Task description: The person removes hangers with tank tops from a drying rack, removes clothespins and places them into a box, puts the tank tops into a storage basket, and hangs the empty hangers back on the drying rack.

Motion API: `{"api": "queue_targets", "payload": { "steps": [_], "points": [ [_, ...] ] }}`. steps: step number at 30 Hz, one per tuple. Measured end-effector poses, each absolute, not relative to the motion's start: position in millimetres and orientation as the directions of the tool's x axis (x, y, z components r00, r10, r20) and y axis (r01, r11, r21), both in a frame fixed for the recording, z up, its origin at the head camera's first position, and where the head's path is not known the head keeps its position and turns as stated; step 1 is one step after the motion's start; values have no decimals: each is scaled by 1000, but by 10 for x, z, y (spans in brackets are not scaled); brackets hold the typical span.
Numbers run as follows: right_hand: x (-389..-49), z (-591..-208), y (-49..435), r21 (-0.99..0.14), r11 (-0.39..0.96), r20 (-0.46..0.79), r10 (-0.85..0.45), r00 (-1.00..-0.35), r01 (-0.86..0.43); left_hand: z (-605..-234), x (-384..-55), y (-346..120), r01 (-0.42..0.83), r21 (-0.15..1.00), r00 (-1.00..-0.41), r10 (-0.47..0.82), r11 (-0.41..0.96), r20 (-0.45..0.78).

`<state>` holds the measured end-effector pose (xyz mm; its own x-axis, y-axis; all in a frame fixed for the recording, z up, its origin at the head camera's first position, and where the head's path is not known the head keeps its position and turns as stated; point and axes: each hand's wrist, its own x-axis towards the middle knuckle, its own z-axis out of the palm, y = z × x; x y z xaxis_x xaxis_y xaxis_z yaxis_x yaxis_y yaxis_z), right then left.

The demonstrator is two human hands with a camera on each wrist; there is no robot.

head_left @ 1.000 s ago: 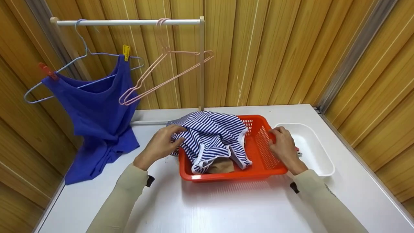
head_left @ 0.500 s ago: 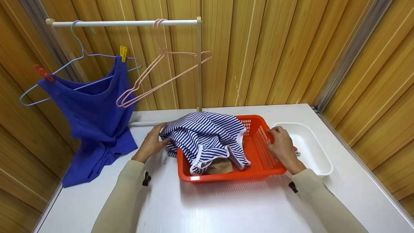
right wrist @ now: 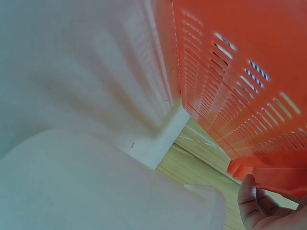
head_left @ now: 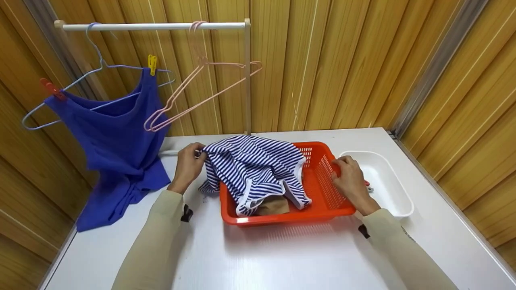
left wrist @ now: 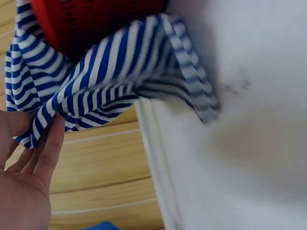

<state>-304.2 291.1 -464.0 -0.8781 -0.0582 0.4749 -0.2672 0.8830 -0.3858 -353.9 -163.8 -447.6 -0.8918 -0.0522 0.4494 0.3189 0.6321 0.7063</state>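
Note:
A blue-and-white striped tank top point(head_left: 258, 161) with white trim lies heaped in the red plastic basket point(head_left: 282, 220), spilling over its left side. My left hand point(head_left: 188, 167) pinches the top's far left edge; in the left wrist view, thumb and fingers close on a fold of the striped cloth point(left wrist: 110, 62), whose hem hangs over the table. On the opposite side, my right hand point(head_left: 350, 181) holds the basket's right rim. The right wrist view shows its fingers at the orange-red rim and the slotted basket wall point(right wrist: 240, 28). A brown cloth point(head_left: 274, 205) shows beneath the top.
At left, a blue tank top point(head_left: 121, 137) hangs from a light-blue hanger on the white rail point(head_left: 161, 27), clipped by red point(head_left: 52, 89) and yellow point(head_left: 152, 64) clothespins. Beside it hang pink hangers point(head_left: 201, 82). A white tray point(head_left: 387, 177) stands right of the basket.
My left hand has moved left, taken hold of the striped top's edge and raised it toward the back. My right hand stays on the basket rim.

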Motion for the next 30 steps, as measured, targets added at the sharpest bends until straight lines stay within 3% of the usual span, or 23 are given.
{"api": "queue_targets", "payload": {
  "steps": [8, 12, 17, 24, 30],
  "points": [
    [-3059, -4631, 2912, -395, 880, 471, -52, -881, -263, -4097, -3436, -1385, 457, 651, -803, -33, 607, 595],
    [-3054, -4621, 2913, -415, 877, 444, -40, -895, -244, -3991, -3339, -1218, 546, 595, -752, 33, 591, 658],
    [-3043, -4611, 2907, -416, 881, 424, -33, -905, -226, -3932, -3147, -1010, 599, 537, -738, 148, 594, 659],
    [-3038, -4614, 2923, -420, 878, 438, -24, -899, -228, -4040, -2903, -795, 680, 386, -707, 419, 624, 569],
    [-3042, -4601, 2910, -416, 881, 426, -30, -904, -225, -4268, -2863, -811, 708, 342, -706, 623, 618, 335]
  ]
}}
